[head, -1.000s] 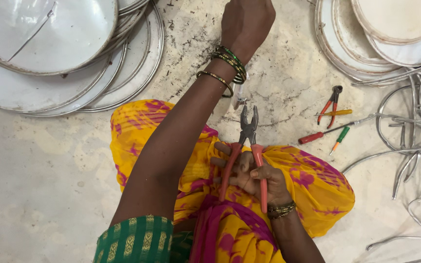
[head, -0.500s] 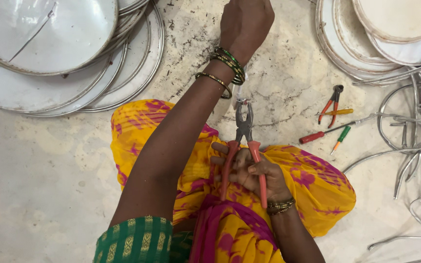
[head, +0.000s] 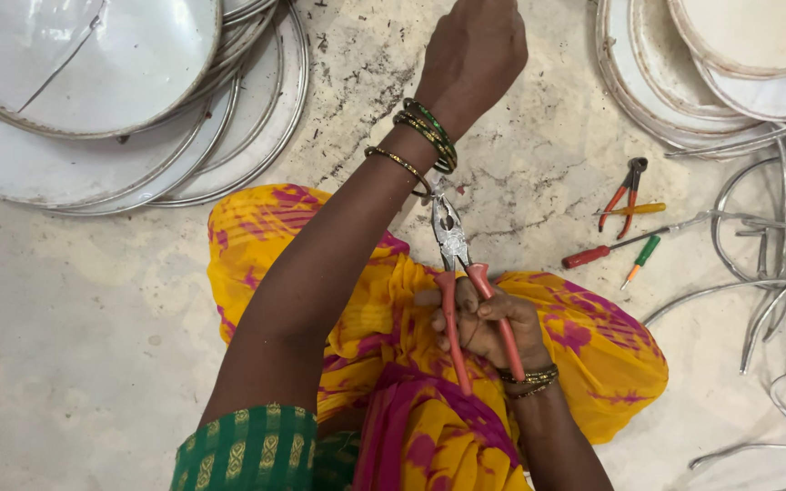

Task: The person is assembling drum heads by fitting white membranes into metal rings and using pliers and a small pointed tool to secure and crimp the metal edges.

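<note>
Head view: combination pliers (head: 452, 238) with red handles point up over the person's lap, steel nose just below the bangles on the left wrist. The right hand (head: 484, 323) has its fingers wrapped around both handles, squeezing them narrow. The left hand (head: 473, 55) reaches forward over the stone floor (head: 75, 345), closed in a fist; what it grips cannot be told. Right of the pliers on the floor lie small red-handled cutters (head: 625, 189), a red screwdriver (head: 620, 245) and a green screwdriver (head: 640, 259). White round discs (head: 93, 82) are stacked at the floor's top-left, bent wire rings (head: 766, 273) by the right edge
</note>
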